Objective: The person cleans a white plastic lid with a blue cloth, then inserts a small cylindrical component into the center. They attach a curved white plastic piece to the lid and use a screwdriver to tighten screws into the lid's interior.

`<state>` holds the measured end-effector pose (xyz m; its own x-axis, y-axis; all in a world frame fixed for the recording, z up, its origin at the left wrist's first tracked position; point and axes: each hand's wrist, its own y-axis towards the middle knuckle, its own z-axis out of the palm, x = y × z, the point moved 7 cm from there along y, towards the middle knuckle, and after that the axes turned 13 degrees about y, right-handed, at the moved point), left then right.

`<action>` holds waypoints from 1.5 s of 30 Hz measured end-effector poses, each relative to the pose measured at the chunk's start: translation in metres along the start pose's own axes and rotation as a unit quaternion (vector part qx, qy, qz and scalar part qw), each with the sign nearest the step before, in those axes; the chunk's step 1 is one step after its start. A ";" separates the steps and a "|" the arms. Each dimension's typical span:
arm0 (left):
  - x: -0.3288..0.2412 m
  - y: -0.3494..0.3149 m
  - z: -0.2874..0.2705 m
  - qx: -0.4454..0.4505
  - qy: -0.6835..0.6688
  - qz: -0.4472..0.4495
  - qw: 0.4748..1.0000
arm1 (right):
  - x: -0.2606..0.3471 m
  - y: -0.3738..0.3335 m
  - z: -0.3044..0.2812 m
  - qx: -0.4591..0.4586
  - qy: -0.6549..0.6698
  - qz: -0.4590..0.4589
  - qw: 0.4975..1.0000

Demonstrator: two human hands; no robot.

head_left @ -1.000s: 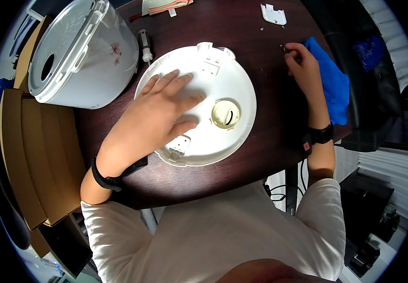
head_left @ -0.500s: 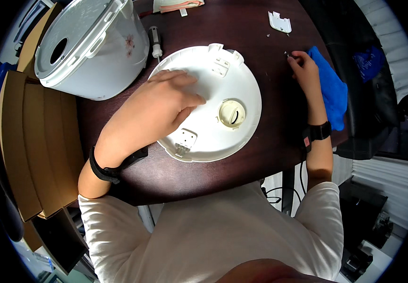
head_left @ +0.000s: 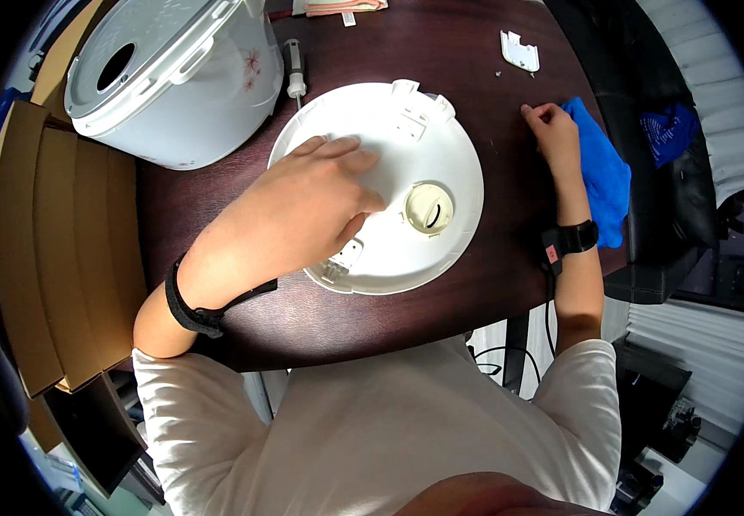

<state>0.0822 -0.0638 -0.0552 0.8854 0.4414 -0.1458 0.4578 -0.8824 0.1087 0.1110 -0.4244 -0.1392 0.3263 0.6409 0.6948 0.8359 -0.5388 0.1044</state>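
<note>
My left hand (head_left: 325,189) rests with fingers apart over the left part of a round white lid (head_left: 381,267), which lies flat on the dark table. The lid carries a cream-coloured round valve seat (head_left: 428,208) with a dark curved slit, plus small hinge-like fittings near its rim. My right hand (head_left: 554,133) is at the table's right side, beside a blue cloth (head_left: 600,172). Its thumb and forefinger are pinched together; whatever they hold is too small to make out.
A white rice cooker body (head_left: 200,107) with a flower print stands at the left back. Beside it lies a screwdriver (head_left: 295,69). A small white plastic cover (head_left: 520,52) and tiny loose bits are at the back right. Folded cardboard (head_left: 54,258) stands along the left edge.
My right fingers have closed over the spot where tiny pieces showed beside them. My left hand has shifted slightly right on the lid. The view has moved a little.
</note>
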 end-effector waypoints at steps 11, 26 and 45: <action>0.001 0.002 0.000 -0.004 -0.009 0.002 1.000 | -0.021 -0.001 0.001 0.059 0.184 0.075 0.978; -0.001 -0.001 0.000 -0.006 -0.001 0.003 1.000 | 0.007 -0.017 -0.001 0.070 0.199 0.047 0.976; -0.009 -0.005 0.010 0.044 0.056 0.024 0.997 | 0.156 -0.081 0.078 0.409 0.198 -0.020 0.891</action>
<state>0.0716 -0.0652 -0.0647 0.9120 0.4091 -0.0305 0.4099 -0.9118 0.0247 0.1285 -0.2382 -0.0953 0.2425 0.3210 0.9155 0.9382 0.1624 -0.3055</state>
